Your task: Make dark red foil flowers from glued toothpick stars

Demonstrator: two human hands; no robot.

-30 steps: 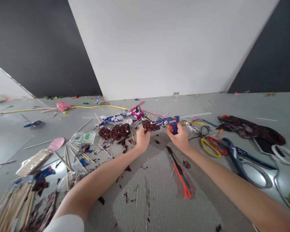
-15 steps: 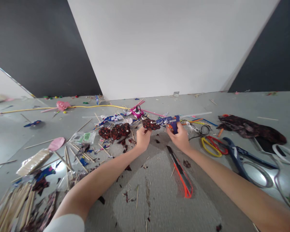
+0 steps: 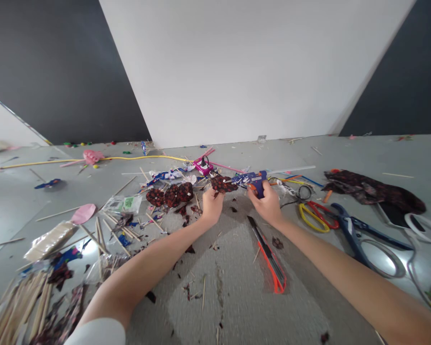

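Observation:
My right hand [image 3: 267, 201] is wrapped round the handle of a blue glue gun [image 3: 249, 179], with a long clear glue stick [image 3: 294, 169] coming out of its back. The gun's nozzle points left and meets a piece of dark red-and-black patterned fabric [image 3: 223, 184]. That piece is held in my left hand [image 3: 212, 206], its fingers closed on the near edge. To the left lie more fabric pieces [image 3: 177, 195] of the same pattern. Below my hands, a red-orange utility knife [image 3: 269, 258] rests with its black blade end pointing away from me.
Blue-handled scissors [image 3: 359, 239] and scissors with red and yellow handles [image 3: 314, 218] lie at the right, near dark fabric [image 3: 373, 189]. A pink power socket [image 3: 203, 166] sits behind my hands on a yellow cord [image 3: 140, 157]. Wooden sticks [image 3: 28, 302] and scraps cover the left.
Almost nothing differs. Both hands, the glue gun and the fabric piece stay in nearly the same place; the view has shifted very slightly.

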